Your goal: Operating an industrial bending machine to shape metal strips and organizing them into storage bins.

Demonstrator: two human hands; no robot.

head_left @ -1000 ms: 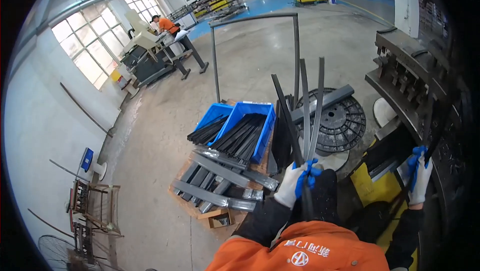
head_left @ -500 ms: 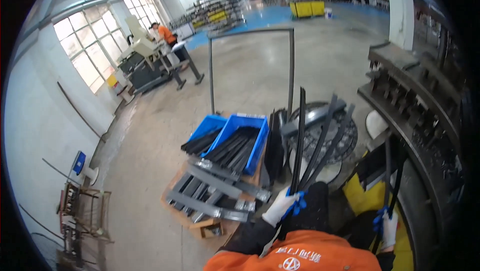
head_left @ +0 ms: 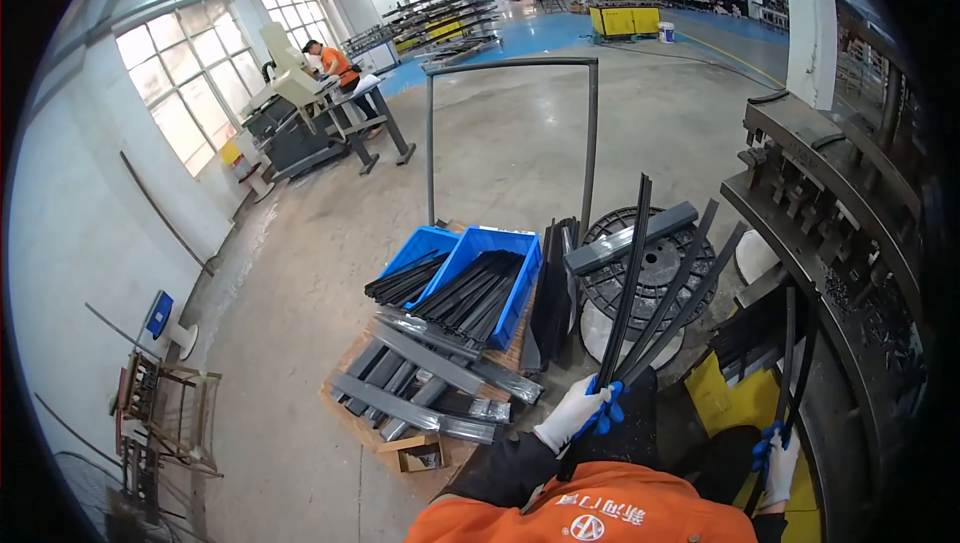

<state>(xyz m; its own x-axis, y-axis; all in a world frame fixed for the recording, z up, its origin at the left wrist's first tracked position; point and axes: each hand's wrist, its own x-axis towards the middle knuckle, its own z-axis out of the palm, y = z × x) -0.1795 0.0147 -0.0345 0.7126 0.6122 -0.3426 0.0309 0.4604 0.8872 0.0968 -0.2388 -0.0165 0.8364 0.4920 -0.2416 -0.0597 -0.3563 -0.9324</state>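
My left hand (head_left: 582, 411), in a white glove with blue on the fingers, is closed around several long dark strips (head_left: 628, 288). They fan out upward from the fist, one bundle steeper than the strips to its right. On the right, my right hand (head_left: 777, 465), gloved the same way, is closed on long thin dark strips (head_left: 793, 373) that stand up beside a machine. Just left of these, a yellow container (head_left: 712, 398) holds more black strips (head_left: 752, 335). The lower ends of the strips in both hands are partly hidden.
Ahead, blue bins (head_left: 524, 288) full of black strips stand on a wooden board with wrapped grey profiles (head_left: 430, 358) and a small carton (head_left: 415, 456). A black reel (head_left: 660, 258) lies behind the left-hand strips. A metal machine (head_left: 830, 183) lines the right. A person (head_left: 335, 65) works far off.
The strips in my left hand have tipped to the right, and the hand has shifted slightly right. My right hand keeps its grip. The view has moved a little.
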